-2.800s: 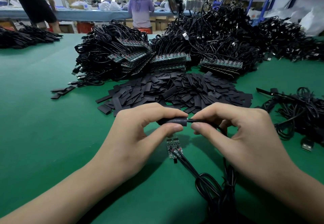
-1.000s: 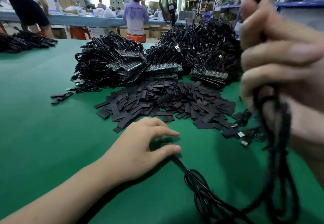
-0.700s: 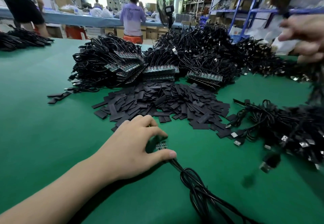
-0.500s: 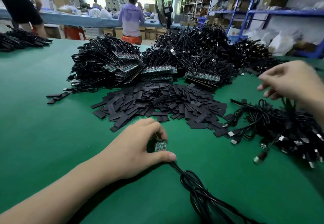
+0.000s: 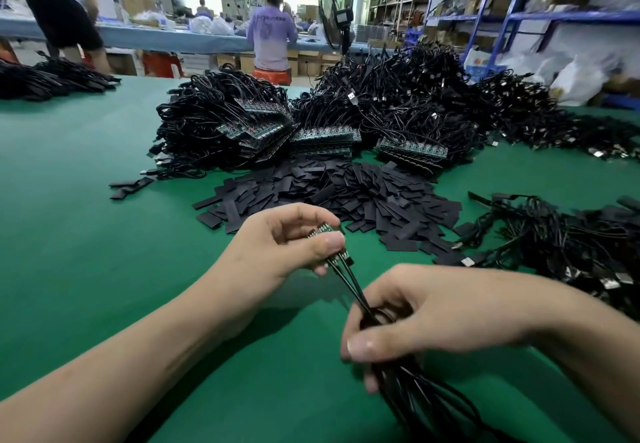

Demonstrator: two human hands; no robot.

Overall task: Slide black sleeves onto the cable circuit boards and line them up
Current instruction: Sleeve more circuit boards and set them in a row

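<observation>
Head view, centre of the frame: the left grip pinches a small bunch of bare circuit boards between thumb and fingers, just above the green desk. Lower right, the right grip is curled round their black cables. Loose black sleeves lie heaped beyond, mid-frame. The boards look light, stiff and probably fragile where the cable joins, so best held by the edges; the sleeves seem thin and limp, best taken by one end

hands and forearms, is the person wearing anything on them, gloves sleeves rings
Left hand and right hand are bare: no gloves, rings, watch or wristbands. Both forearms are bare to the frame edge, no sleeve in view. Thumbnails short, unpainted.
</observation>
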